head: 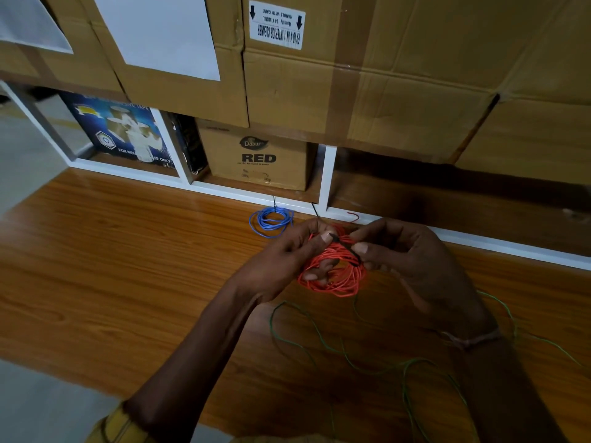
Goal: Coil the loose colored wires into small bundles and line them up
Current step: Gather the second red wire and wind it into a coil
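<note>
Both hands pinch tie (347, 247) on red coil (332, 273) | left (287, 260), right (403, 251) | risk: tie slips, coil springs open | green wire (412, 366) loose at 6 o'clock, blue coil (271, 220) at 11

The wooden floor (112, 266) to the left is bare and wide, so a hand could pass there with ease. Loose loops of green wire (412, 366) lie spread over the near floor under both arms, and a small blue coil (271, 220) sits by the white shelf frame (329, 177), just left of the hands. Behind it, the big cardboard boxes (399, 78) and a brown box marked RED (256, 155) block the way like a wall.
</note>
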`<act>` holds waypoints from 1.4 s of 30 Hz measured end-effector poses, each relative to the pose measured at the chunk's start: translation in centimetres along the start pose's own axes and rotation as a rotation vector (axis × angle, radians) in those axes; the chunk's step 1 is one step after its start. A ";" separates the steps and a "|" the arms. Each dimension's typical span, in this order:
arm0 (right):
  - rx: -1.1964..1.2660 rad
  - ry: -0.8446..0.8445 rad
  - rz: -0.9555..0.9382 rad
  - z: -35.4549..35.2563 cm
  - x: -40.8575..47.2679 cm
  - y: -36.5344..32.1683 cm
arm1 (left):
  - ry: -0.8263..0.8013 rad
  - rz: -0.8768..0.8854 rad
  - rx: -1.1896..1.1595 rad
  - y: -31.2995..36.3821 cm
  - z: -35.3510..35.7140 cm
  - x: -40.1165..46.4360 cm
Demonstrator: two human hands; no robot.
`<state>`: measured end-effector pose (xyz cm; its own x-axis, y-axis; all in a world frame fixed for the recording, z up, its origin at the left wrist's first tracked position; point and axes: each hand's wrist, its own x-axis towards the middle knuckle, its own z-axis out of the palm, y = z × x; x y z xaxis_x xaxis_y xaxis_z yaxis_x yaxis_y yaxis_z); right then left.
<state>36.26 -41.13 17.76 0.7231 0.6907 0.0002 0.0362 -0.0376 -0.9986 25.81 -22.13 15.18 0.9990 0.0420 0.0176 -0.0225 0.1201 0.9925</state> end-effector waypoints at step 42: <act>-0.825 -0.026 -0.614 0.1 1.8 -0.8 | -0.009 -0.125 0.227 0.9 0.3 -0.1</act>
<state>37.45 -39.77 18.57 0.4051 0.7733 0.4878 0.8645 -0.1504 -0.4796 25.72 -22.30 16.14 0.9938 0.0318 -0.1065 0.1092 -0.1017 0.9888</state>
